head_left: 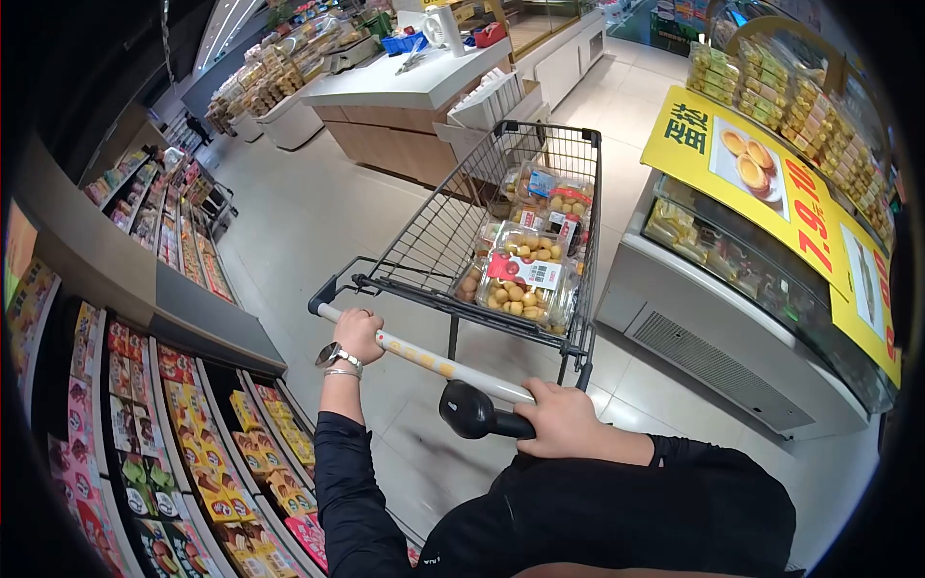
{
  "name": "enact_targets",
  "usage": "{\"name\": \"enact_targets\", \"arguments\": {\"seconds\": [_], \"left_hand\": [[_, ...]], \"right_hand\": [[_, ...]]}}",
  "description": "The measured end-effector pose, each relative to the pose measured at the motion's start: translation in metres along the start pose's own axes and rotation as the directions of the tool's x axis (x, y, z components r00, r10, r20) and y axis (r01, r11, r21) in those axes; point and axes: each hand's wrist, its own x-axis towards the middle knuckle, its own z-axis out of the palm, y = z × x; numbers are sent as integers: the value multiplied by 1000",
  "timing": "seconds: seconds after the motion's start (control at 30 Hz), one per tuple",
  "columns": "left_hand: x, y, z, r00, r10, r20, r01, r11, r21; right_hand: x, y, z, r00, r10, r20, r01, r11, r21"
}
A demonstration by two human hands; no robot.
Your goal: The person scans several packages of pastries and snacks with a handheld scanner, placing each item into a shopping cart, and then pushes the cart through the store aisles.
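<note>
With left hand [357,336] and right hand [564,417] clasping the handle [438,363], push evenly; cannot tell if also gripping the black attachment [465,408] beside the right hand. Steer the cart [429,226], ahead of both hands, clear of the display case [694,301] rightward. Cannot see under the top tub [520,279], nor make out distant shelf goods [188,252].

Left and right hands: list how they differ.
The left hand has a watch and bracelet at its wrist; the right hand shows neither. A black device sits right beside the right hand; the left hand has none beside it. Both are on the handle.
</note>
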Motion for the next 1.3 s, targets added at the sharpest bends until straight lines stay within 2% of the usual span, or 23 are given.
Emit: {"name": "enact_targets", "arguments": {"seconds": [0.2, 0.27, 0.3, 0.47, 0.53, 0.63, 0.67, 0.7, 0.73, 0.8, 0.87, 0.9, 0.93, 1.0, 1.03, 1.07, 1.17, 1.23, 1.27, 1.3], "left_hand": [[92, -39, 5, 995, 71, -64, -73, 997, -24], [125, -43, 4, 997, 50, 63, -50, 999, 11], [141, -48, 7, 996, 90, -9, -90, 996, -16], [217, -67, 17, 994, 113, 8, -113, 993, -45], [248, -73, 20, 991, 137, -9, -137, 989, -51], [291, -83, 20, 987, 163, -5, -163, 986, -30], [304, -85, 22, 985, 170, -3, -170, 985, -17], [317, -89, 23, 982, 186, -12, -186, 982, -25], [329, -92, 26, 980, 199, -17, -199, 980, -30], [355, -97, 28, 969, 233, -88, -239, 969, -65], [384, -100, 29, 965, 252, -76, -258, 964, -69], [396, -103, 30, 968, 245, -48, -249, 966, -77], [410, -104, 30, 967, 248, -53, -252, 964, -82], [438, -106, 30, 961, 276, 7, -275, 959, -61], [451, -106, 30, 960, 280, 2, -279, 958, -66], [463, -105, 29, 959, 281, 35, -278, 958, -66], [539, -94, 24, 954, 285, 96, -278, 957, -78], [564, -91, 30, 965, 257, 57, -253, 965, -75], [563, -93, 33, 959, 280, 50, -276, 958, -75], [562, -94, 35, 953, 299, 51, -295, 953, -72]], "right_hand": [[68, 31, -6, 996, 42, -76, -45, 998, -37], [85, 41, -9, 989, 63, -132, -71, 996, -54], [95, 47, -13, 992, 88, -88, -96, 991, -94], [147, 68, -22, 979, 171, -113, -188, 969, -162], [169, 80, -27, 966, 186, -181, -221, 955, -197], [205, 100, -34, 924, 288, -250, -307, 951, -39], [216, 107, -34, 899, 332, -286, -336, 941, 36], [228, 115, -36, 858, 364, -363, -316, 930, 185], [242, 113, -42, 790, 443, -424, -354, 894, 275], [264, 120, -51, 650, 682, -334, -528, 722, 447], [286, 143, -36, 493, 693, -527, -531, 719, 448], [298, 158, -29, 439, 696, -568, -438, 718, 541], [311, 155, -42, 386, 777, -497, -528, 628, 572], [327, 172, -37, 281, 775, -566, -394, 631, 668], [338, 180, -37, 231, 768, -597, -377, 636, 673], [347, 190, -38, 198, 745, -637, -455, 646, 614], [381, 245, -73, 148, 808, -570, -572, 540, 617], [397, 269, -85, 259, 672, -694, -801, 551, 235], [396, 268, -81, 321, 688, -651, -785, 578, 224], [394, 263, -80, 330, 682, -652, -790, 578, 205]]}}
